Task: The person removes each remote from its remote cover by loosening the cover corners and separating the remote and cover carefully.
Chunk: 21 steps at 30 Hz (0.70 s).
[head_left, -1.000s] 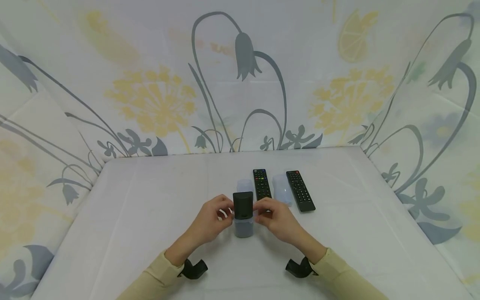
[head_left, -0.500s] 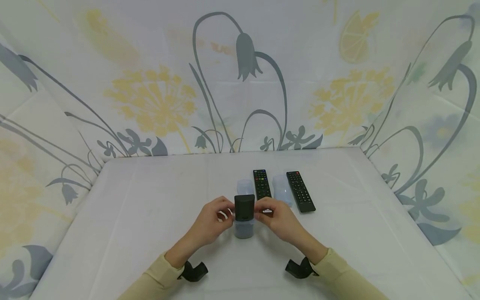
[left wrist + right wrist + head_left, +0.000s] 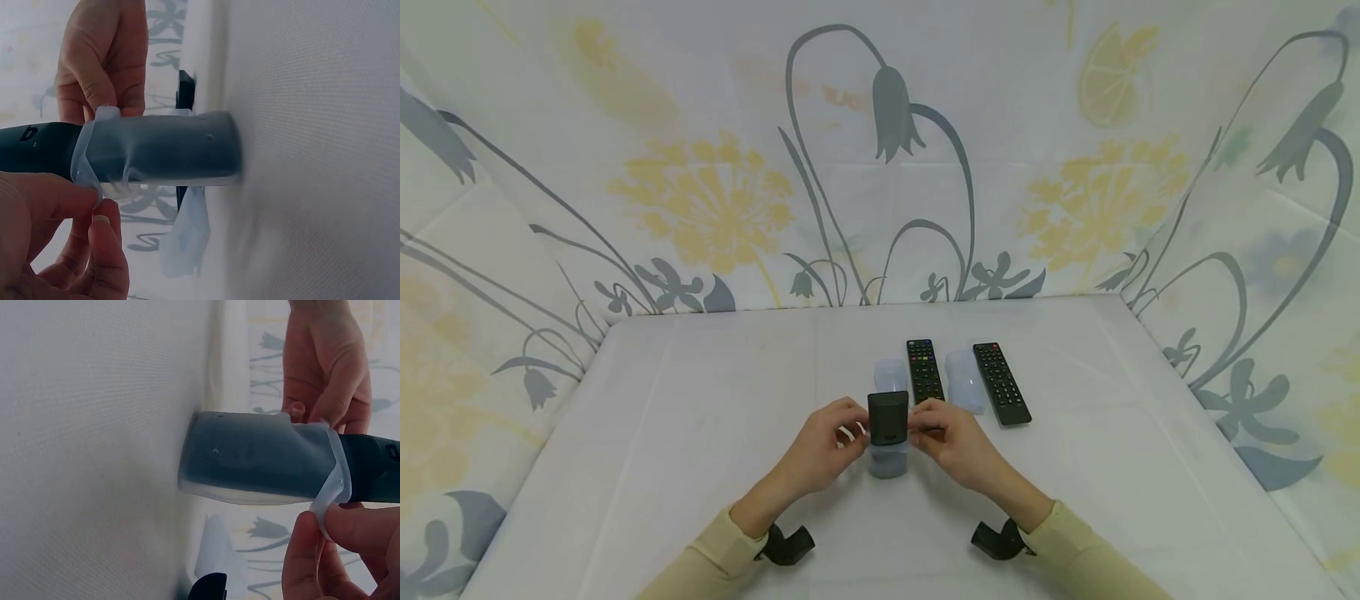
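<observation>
A black remote (image 3: 887, 415) stands on end on the white table (image 3: 700, 433), its lower part inside a translucent silicone cover (image 3: 887, 462). My left hand (image 3: 852, 430) pinches the cover's rim on the left, and my right hand (image 3: 922, 428) pinches it on the right. In the left wrist view the cover (image 3: 169, 150) wraps the remote (image 3: 37, 140), with my left hand's fingers (image 3: 94, 231) on its stretched rim and my right hand (image 3: 103, 56) behind it. The right wrist view shows the cover (image 3: 250, 456), the remote (image 3: 375, 469) and my right fingers (image 3: 325, 550) on the rim.
Beyond my hands lie two more black remotes (image 3: 924, 369) (image 3: 1001, 382), buttons up. A clear cover (image 3: 889, 371) lies left of the first, another clear cover (image 3: 964, 380) between them. Flower-printed cloth walls stand on three sides.
The remote's top has sunk slightly and less black shows above the cover's rim. Both hands stay at the rim, drawn slightly closer in.
</observation>
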Each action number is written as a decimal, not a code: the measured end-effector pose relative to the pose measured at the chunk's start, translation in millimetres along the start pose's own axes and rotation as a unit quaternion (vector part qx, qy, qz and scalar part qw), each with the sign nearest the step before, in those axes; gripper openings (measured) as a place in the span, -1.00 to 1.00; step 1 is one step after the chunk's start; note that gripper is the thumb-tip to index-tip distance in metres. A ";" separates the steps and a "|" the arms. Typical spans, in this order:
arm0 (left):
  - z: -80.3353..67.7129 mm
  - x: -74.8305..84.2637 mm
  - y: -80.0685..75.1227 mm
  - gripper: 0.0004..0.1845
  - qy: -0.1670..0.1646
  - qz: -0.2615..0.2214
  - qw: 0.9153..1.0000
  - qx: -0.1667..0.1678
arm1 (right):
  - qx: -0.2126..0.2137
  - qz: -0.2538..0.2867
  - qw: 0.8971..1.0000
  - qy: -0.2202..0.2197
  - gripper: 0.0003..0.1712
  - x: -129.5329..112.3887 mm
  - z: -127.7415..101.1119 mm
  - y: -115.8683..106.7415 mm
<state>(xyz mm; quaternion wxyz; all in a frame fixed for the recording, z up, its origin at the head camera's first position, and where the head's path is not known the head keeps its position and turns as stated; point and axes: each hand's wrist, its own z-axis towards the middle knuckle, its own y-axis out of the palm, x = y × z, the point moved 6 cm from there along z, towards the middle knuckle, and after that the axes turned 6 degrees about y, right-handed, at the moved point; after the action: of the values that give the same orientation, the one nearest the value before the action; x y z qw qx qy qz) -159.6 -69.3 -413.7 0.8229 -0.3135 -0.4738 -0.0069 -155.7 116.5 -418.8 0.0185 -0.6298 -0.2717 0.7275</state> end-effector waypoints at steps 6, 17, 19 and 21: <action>-0.7 -0.2 0.9 -0.76 0.004 -0.001 1.000 0.000 | -0.002 -0.007 1.000 0.001 -0.78 0.6 1.2 1.0; -4.1 -4.0 5.5 -0.74 0.004 -0.004 1.000 0.005 | -0.008 -0.029 1.000 0.004 -0.78 3.6 2.1 2.8; -4.4 -4.5 6.3 -0.74 0.005 -0.005 1.000 0.005 | -0.009 -0.036 0.999 0.006 -0.77 4.7 2.2 3.0; -4.7 -5.1 7.1 -0.74 0.007 -0.004 1.000 0.004 | -0.009 -0.041 0.999 0.006 -0.76 5.8 2.6 3.3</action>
<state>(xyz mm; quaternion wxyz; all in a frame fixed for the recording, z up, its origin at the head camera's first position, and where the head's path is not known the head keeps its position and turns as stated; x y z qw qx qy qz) -156.7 -67.5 -423.0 0.8276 -0.3079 -0.4692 -0.0104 -158.2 114.9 -425.3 0.0442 -0.6229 -0.3034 0.7197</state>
